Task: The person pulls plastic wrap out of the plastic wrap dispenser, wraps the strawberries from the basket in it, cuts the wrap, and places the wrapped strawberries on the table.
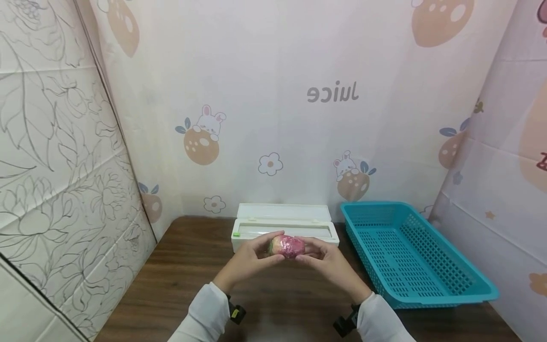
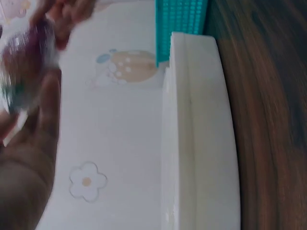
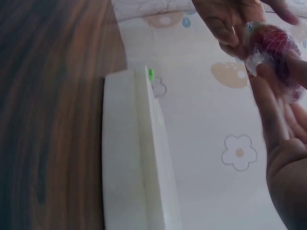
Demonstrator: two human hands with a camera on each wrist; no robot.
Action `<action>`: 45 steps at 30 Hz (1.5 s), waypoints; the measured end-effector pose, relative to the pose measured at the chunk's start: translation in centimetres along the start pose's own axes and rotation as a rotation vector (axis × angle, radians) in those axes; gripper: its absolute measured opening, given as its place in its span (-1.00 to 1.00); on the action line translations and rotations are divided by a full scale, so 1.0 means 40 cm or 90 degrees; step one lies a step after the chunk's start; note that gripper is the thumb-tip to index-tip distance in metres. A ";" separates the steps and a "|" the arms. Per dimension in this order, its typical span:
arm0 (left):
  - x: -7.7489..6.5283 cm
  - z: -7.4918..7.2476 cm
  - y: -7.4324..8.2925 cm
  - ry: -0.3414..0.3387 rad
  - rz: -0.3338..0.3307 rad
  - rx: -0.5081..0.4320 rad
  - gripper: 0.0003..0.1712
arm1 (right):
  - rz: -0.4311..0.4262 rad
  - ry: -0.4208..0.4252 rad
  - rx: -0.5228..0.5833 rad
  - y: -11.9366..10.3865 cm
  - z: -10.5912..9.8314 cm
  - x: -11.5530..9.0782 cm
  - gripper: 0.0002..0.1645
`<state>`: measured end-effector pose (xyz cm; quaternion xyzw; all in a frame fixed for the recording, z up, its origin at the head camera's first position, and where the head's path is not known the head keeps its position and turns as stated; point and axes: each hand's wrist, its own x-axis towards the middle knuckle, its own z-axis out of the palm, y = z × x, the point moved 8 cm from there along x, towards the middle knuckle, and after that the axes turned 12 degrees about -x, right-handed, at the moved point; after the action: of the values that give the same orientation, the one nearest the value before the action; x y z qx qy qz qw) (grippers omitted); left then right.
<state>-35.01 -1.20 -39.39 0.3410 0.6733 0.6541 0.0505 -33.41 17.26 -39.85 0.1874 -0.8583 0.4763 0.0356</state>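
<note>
A pink-red fruit with a yellowish, green-tinged end [image 1: 288, 246], wrapped in clear plastic film, is held up above the table between both hands. My left hand [image 1: 252, 259] grips its greenish end, with the thumb below and fingers above. At the red end, my right hand [image 1: 328, 263] holds it between thumb and fingers. Crinkled, shiny film shows around the fruit [image 3: 276, 45] in the right wrist view; the left wrist view blurs it. Just behind the hands stands a white film dispenser box [image 1: 333, 241] with its lid [image 1: 282, 210] raised and a green slider [image 1: 236, 234] at its left.
A teal plastic basket [image 1: 444, 300] with perforated sides stands on the right of the dark wood table [image 1: 171, 285]. Printed fabric sheets [image 1: 273, 118] rise behind the table and along both sides. Each wrist carries a black strapped camera.
</note>
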 end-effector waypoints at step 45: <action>0.003 -0.007 -0.039 0.047 0.001 0.156 -0.45 | -0.098 0.026 -0.152 -0.004 0.033 0.012 -0.45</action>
<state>-35.86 -1.24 -40.75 0.3206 0.7493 0.5792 -0.0169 -33.64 15.95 -40.35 0.2369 -0.8912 0.3703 0.1118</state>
